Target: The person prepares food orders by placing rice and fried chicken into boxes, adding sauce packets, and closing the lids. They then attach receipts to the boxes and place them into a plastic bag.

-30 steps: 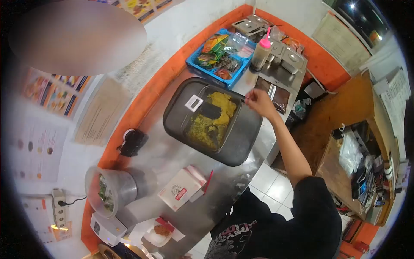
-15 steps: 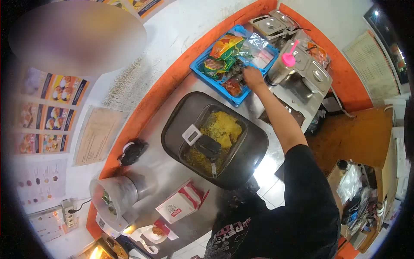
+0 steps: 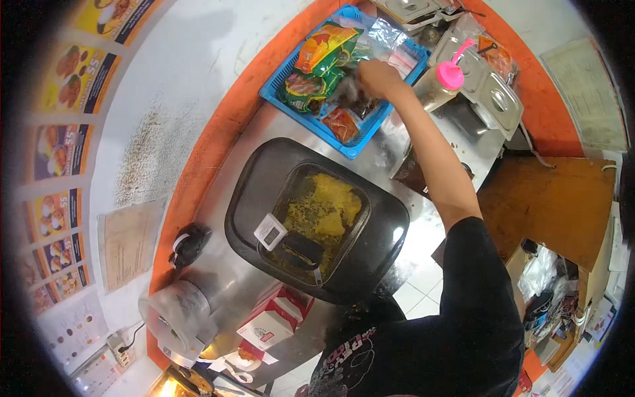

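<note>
Running along the orange wall, the steel counter is your biggest surface, and its front edge drops to the tiled floor right beside your torso. The black fryer takes up the middle, nearly spanning wall to front edge; its yellow batter-flecked oil pan has a small white timer sitting on the near rim. Bare steel shows only in a narrow strip between fryer and blue basket, and that strip is where your forearm crosses. The basket sits against the wall at the far end, packed with sachets; its right rim is close to the pink-capped squeeze bottle, with lidded steel tubs just beyond. Your right hand is inside the basket, over the right-side packets, fingers curled down into them; motion blur means you cannot tell whether anything is actually gripped. Near end: a clear-lidded container, then a red-and-white carton just beside the fryer's corner. Your left hand is out of view.
</note>
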